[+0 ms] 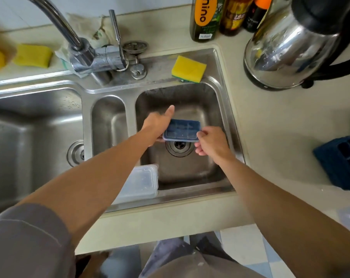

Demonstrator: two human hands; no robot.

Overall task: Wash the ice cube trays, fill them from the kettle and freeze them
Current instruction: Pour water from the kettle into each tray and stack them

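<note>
Nearest to me, on the near rim of the sink, lies a stack of clear plastic lids, partly under my left forearm. Just beyond, over the right basin, I hold the blue ice cube tray in both hands, open side up, right above the drain. My left hand holds its left short end, fingers hidden beneath and thumb stuck out straight away from me. My right hand pinches the near right corner with curled fingers. So the tray's long axis runs left to right between my hands, each at one end, neither nearer.

I judge this to be the washing step. I cannot see any water running, and the tap rises out of view at the far left. A yellow sponge sits on the sink's far rim, closer to my right hand. A second, dark blue tray waits at the right edge of the bench, and the steel kettle stands at the far right corner, so filling would fall to my right side.
</note>
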